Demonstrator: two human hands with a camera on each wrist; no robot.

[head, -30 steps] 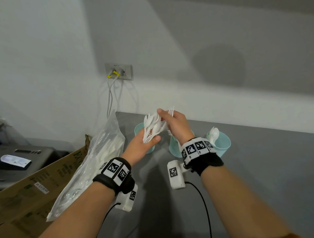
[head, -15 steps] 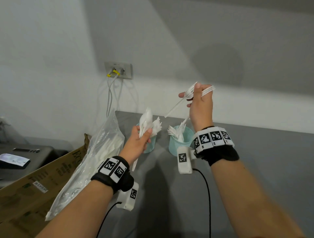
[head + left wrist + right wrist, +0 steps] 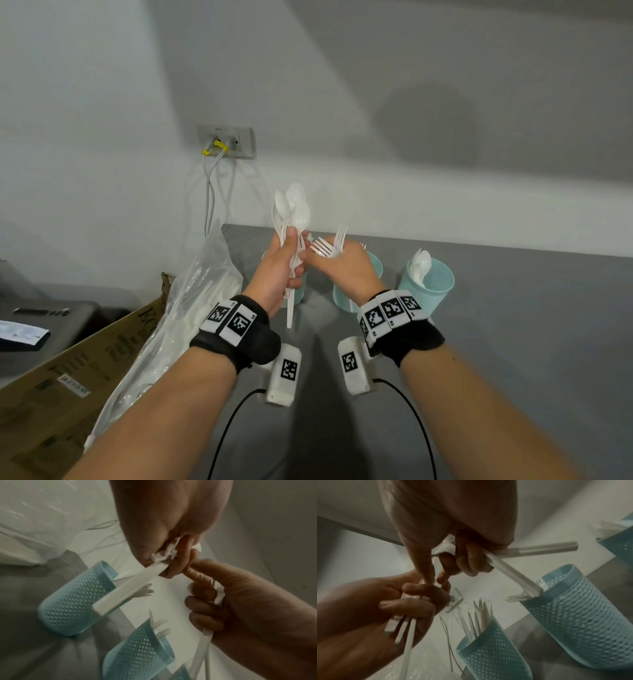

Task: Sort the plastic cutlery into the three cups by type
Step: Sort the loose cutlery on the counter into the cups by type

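Grey worktop (image 3: 513, 342) against a white wall, socket plate (image 3: 226, 140) on the wall at far left. Left hand (image 3: 279, 270) grips a bundle of white spoons (image 3: 293, 209), bowls up, handles hanging below the fist. Right hand (image 3: 342, 270), touching the left, holds white forks (image 3: 329, 245), tines up. Three teal mesh cups stand beyond the hands: the right cup (image 3: 430, 284) holds spoons, the middle cup (image 3: 489, 650) forks. A clear bag (image 3: 178, 315) of cutlery lies left, over a cardboard box (image 3: 68, 387).
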